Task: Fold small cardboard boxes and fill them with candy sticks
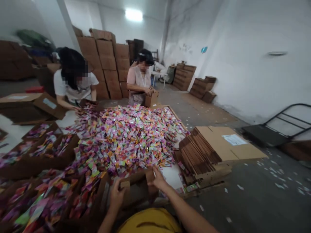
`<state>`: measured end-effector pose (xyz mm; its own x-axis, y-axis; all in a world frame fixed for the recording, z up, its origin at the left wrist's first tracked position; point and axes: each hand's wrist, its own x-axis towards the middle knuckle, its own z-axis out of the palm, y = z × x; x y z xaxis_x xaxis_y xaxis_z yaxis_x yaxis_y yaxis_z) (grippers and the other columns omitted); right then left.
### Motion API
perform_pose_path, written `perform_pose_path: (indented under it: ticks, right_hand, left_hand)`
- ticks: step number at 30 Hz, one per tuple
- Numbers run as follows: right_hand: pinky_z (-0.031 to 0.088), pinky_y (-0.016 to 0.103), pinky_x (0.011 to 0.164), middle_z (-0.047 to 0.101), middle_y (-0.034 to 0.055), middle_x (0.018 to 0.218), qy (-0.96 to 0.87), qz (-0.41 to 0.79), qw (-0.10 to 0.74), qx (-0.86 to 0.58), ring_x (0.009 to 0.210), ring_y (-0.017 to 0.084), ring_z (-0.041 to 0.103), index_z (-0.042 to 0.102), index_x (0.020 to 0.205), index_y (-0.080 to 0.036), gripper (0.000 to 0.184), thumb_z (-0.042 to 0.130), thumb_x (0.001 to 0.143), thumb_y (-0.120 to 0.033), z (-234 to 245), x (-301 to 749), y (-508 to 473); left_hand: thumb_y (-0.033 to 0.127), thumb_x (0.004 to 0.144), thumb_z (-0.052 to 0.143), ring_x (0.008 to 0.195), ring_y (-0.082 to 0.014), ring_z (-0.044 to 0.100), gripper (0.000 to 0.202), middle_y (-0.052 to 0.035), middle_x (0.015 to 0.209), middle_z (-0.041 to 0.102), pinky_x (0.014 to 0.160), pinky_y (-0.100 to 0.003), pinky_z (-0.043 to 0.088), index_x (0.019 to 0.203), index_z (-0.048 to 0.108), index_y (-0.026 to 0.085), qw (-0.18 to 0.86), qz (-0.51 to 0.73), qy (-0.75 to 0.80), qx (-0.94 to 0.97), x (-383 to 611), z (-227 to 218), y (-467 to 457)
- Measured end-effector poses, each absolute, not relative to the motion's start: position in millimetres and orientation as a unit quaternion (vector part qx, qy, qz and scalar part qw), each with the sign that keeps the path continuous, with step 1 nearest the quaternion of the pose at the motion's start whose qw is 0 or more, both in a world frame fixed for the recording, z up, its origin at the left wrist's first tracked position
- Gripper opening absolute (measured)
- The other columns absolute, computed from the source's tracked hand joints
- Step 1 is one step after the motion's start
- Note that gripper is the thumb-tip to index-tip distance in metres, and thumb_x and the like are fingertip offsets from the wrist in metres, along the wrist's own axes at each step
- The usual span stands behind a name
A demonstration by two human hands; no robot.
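Between my two hands is an open cardboard box (136,177), low at the table's near edge; its inside looks dark and I see nothing in it. My left hand (117,195) is closed on the box's left side, fingers bent over a flap. At the opposite side, my right hand (157,181) grips the upper edge. Just beyond the box spreads a large heap of small colourful packets (131,139). To my left stand brown boxes filled with the same kind of packets (46,202).
Flattened cartons (201,152) are stacked at the table's right corner. Two co-workers stand across the heap, one (143,77) handling a small box (152,98). A large carton (31,105) lies at left. A black trolley (269,136) and paper scraps are on the floor.
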<state>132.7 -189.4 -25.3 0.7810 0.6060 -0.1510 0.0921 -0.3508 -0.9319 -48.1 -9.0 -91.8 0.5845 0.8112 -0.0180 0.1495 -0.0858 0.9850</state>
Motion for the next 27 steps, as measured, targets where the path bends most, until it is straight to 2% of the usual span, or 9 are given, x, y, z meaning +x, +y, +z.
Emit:
perform_pose_path:
  ticks: [3, 6, 8, 12, 15, 18, 21, 23, 27]
  right_hand:
    - [0.032, 0.047, 0.113, 0.056, 0.0092, 0.136, -0.392, 0.221, 0.474, -0.757, 0.130, 0.029, 0.046, 0.061, 0.127, -0.026, 0.064, 0.079, 0.066, -0.035, -7.9, 130.1, -205.4]
    - [0.036, 0.047, 0.109, 0.058, 0.0118, 0.135, -0.517, 0.263, 0.368, -0.727, 0.127, 0.031, 0.050, 0.057, 0.134, -0.025, 0.075, 0.080, 0.067, -0.050, 10.2, 120.8, -224.3]
    - [0.039, 0.047, 0.106, 0.058, 0.0135, 0.134, -0.514, 0.238, 0.332, -0.754, 0.124, 0.031, 0.051, 0.057, 0.134, -0.023, 0.074, 0.081, 0.069, -0.047, 17.6, 118.1, -225.3]
    - [0.037, 0.050, 0.102, 0.067, 0.0094, 0.113, -0.503, 0.190, 0.258, -0.803, 0.110, 0.029, 0.058, 0.071, 0.113, -0.024, 0.035, 0.076, 0.078, -0.029, 25.0, 121.6, -209.3]
    - [0.038, 0.046, 0.102, 0.065, 0.0089, 0.117, -0.556, 0.214, 0.254, -0.762, 0.113, 0.028, 0.055, 0.070, 0.116, -0.025, 0.048, 0.081, 0.072, -0.041, 28.1, 125.7, -207.8]
    - [0.039, 0.042, 0.099, 0.061, 0.0084, 0.121, -0.573, 0.208, 0.252, -0.751, 0.115, 0.028, 0.052, 0.066, 0.123, -0.026, 0.056, 0.082, 0.071, -0.038, 22.4, 124.3, -212.9]
    - [0.041, 0.040, 0.090, 0.065, 0.0054, 0.105, -0.536, 0.146, 0.266, -0.788, 0.103, 0.025, 0.054, 0.073, 0.104, -0.025, 0.026, 0.076, 0.078, -0.023, 3.4, 117.7, -209.7]
    - [0.042, 0.037, 0.084, 0.065, 0.0038, 0.093, -0.511, 0.116, 0.299, -0.798, 0.094, 0.022, 0.053, 0.074, 0.085, -0.023, 0.008, 0.071, 0.081, -0.017, -12.6, 113.2, -203.6]
    - [0.041, 0.038, 0.085, 0.063, 0.0045, 0.092, -0.547, 0.073, 0.279, -0.786, 0.094, 0.022, 0.049, 0.069, 0.077, -0.020, 0.017, 0.058, 0.086, -0.010, -32.5, 103.9, -197.8]
  left_hand:
    - [0.034, 0.061, 0.064, 0.085, -0.0271, 0.068, 0.017, -0.0071, 0.084, 0.071, 0.079, -0.039, 0.055, 0.069, 0.064, 0.019, 0.565, 0.311, 0.311, 0.698, -45.1, -83.8, -8.1]
    - [0.034, 0.065, 0.064, 0.093, -0.0279, 0.068, 0.015, -0.0105, 0.093, 0.073, 0.086, -0.041, 0.054, 0.061, 0.064, 0.019, 0.568, 0.285, 0.250, 0.730, -50.7, -66.7, -9.1]
    - [0.036, 0.069, 0.064, 0.104, -0.0286, 0.067, 0.020, -0.0135, 0.106, 0.073, 0.094, -0.044, 0.050, 0.076, 0.071, 0.019, 0.583, 0.216, 0.219, 0.752, -56.5, -51.7, -5.5]
    - [0.047, 0.072, 0.070, 0.129, -0.0297, 0.052, 0.051, -0.0151, 0.136, 0.058, 0.109, -0.047, 0.039, 0.115, 0.067, 0.021, 0.559, 0.045, 0.155, 0.813, -64.3, -19.2, 3.4]
    - [0.053, 0.058, 0.082, 0.130, -0.0336, 0.048, 0.070, -0.0145, 0.138, 0.055, 0.113, -0.053, 0.030, 0.119, 0.064, 0.022, 0.452, 0.005, 0.140, 0.881, -62.4, -0.8, -1.6]
    - [0.047, 0.073, 0.075, 0.121, -0.0294, 0.053, 0.044, -0.0119, 0.130, 0.058, 0.116, -0.055, 0.021, 0.107, 0.067, 0.022, 0.356, 0.018, 0.131, 0.925, -55.0, 6.0, -14.1]
    - [0.031, 0.081, 0.068, 0.113, -0.0273, 0.054, 0.018, -0.0107, 0.116, 0.062, 0.112, -0.056, 0.028, 0.095, 0.067, 0.020, 0.294, 0.053, 0.140, 0.944, -42.8, 0.6, -27.2]
    - [0.024, 0.079, 0.068, 0.109, -0.0264, 0.054, 0.016, -0.0091, 0.111, 0.061, 0.108, -0.054, 0.034, 0.094, 0.064, 0.019, 0.283, 0.068, 0.145, 0.946, -33.0, -7.0, -36.0]
    - [0.018, 0.085, 0.058, 0.114, -0.0245, 0.052, 0.018, -0.0082, 0.117, 0.060, 0.113, -0.052, 0.027, 0.102, 0.063, 0.019, 0.253, 0.073, 0.130, 0.956, -19.2, -19.7, -52.2]
